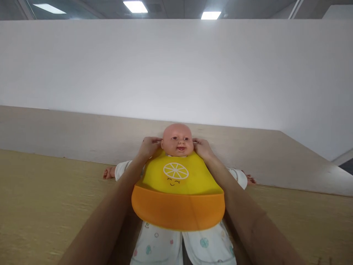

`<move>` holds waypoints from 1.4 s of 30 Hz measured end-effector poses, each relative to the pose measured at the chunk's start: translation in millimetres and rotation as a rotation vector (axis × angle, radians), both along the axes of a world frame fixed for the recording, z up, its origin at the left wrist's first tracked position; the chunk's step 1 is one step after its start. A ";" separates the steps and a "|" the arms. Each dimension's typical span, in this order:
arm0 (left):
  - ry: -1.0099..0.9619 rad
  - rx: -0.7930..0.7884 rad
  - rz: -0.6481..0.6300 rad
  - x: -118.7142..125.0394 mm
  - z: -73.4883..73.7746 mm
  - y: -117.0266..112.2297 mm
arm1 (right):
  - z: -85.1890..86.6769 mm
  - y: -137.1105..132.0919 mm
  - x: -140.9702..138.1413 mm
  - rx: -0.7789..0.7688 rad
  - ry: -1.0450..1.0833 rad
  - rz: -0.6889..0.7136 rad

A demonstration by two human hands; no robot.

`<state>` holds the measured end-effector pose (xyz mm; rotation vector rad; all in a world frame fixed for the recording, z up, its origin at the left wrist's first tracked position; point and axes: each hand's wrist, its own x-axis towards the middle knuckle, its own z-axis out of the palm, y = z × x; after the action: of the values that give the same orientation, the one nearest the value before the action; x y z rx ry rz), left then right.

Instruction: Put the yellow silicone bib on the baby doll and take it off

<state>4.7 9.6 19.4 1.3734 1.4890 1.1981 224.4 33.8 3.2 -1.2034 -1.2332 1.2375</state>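
A baby doll (178,132) lies on its back, head away from me, in a white patterned outfit (157,243) with its arms spread out. Over its chest lies a yellow silicone bib (157,173) with a lemon slice and smiling face printed on it, and an orange catch pocket (178,209) at the bottom. My left hand (150,145) is closed at the bib's neck band on the left of the doll's head. On the other side, my right hand (202,146) is closed at the band too. The fingertips of both hands are hidden behind the neck.
The doll rests on a yellowish wood-look surface (49,198), with a paler beige strip (68,129) beyond it. A white partition (171,70) rises behind the doll's head. Ceiling lights (135,6) show above its top edge.
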 end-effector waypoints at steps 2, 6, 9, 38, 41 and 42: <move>0.032 0.001 0.024 0.1 0.3 -0.6 | 0.9 -2.9 -1.9 -0.043 0.064 0.020; 0.181 0.051 0.056 -1.9 -1.7 0.7 | 3.6 -6.8 -5.2 -0.094 0.099 0.040; 0.303 0.076 0.034 -4.2 -4.5 1.8 | 2.5 -7.5 -6.8 -0.090 0.009 0.024; 0.119 -0.085 0.018 -9.7 -25.4 3.9 | -9.5 -4.9 -3.8 -0.008 -0.264 0.027; -0.102 -0.127 0.041 -12.7 -21.9 -6.4 | -2.5 -22.0 -2.0 -0.061 -0.177 -0.018; -0.181 -0.153 0.038 -13.7 -19.5 -11.8 | 0.3 -29.2 -0.7 -0.081 -0.149 -0.048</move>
<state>-8.9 -2.2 -0.1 1.1091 1.4518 1.1738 223.7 4.6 3.5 -1.3974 -1.2643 1.1892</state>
